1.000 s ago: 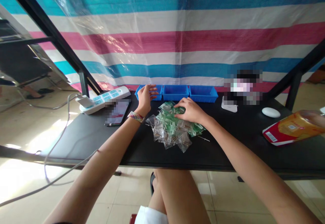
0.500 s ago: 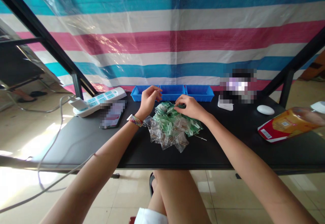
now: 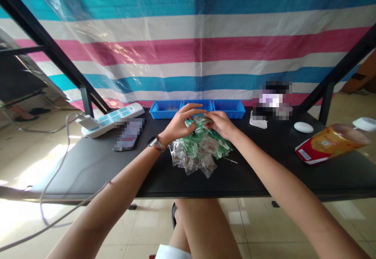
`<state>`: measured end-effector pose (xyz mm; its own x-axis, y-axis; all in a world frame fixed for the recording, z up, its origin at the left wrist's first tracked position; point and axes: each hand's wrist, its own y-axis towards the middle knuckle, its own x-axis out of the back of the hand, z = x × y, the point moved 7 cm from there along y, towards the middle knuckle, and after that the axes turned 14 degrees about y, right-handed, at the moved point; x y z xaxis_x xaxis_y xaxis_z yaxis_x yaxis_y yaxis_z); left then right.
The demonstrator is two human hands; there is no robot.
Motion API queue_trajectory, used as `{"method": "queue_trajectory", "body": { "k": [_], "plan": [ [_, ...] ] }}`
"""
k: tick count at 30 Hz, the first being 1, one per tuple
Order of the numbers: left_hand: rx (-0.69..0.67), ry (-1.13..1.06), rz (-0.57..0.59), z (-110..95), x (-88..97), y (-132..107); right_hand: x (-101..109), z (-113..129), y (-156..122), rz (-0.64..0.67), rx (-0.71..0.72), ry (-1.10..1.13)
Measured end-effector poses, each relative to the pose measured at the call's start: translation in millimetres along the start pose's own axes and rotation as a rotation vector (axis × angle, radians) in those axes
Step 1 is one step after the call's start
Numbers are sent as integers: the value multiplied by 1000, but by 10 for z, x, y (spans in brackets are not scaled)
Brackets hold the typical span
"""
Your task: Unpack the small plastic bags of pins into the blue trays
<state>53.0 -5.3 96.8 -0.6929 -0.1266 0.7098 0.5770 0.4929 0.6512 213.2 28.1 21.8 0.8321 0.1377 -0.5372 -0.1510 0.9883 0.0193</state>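
Note:
A pile of small clear plastic packets (image 3: pixel 192 160), some with green parts (image 3: pixel 205 138) and some with brownish pieces inside, lies in the middle of the black table. Above the pile's left and far side is my left hand (image 3: pixel 182 123), its fingers stretched out and its thumb apart. Its fingertips reach close to those of my right hand (image 3: pixel 221 124). My right hand's fingers are pinched together over the pile's far right side; what they hold, if anything, is hidden. A blue three-compartment tray (image 3: pixel 229 114) stands just behind both hands.
A white power strip (image 3: pixel 116 119) and a phone (image 3: pixel 132 133) lie at the left. To the right are a small white case (image 3: pixel 258 123), a white oval object (image 3: pixel 303 127) and a large tilted bottle (image 3: pixel 326 144). A thin white stick (image 3: pixel 230 160) lies beside the pile.
My left hand has moved right over the pile, toward my right hand, with its fingers stretched out. My right hand stays near the pile's far side, fingertips now closer to the left hand.

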Motion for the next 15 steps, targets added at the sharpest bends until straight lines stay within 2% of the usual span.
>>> {"method": "queue_trajectory", "body": {
  "k": [4, 7, 9, 12, 15],
  "plan": [
    [-62, 155, 49, -1, -7, 1, 32, -31, -5, -90, -72, 164],
    [-65, 178, 24, 6, -8, 0, 13, -19, -19, -84, -87, 181],
    [-17, 157, -54, 38, 20, 0, -10, 14, -34, -56, -55, 107],
    [128, 57, -153, 153, 53, -11, -48, 133, -69, -17, 87, -62],
    [251, -87, -136, 257, 16, -23, -106, 220, -112, 38, 183, -131]
  ]
}}
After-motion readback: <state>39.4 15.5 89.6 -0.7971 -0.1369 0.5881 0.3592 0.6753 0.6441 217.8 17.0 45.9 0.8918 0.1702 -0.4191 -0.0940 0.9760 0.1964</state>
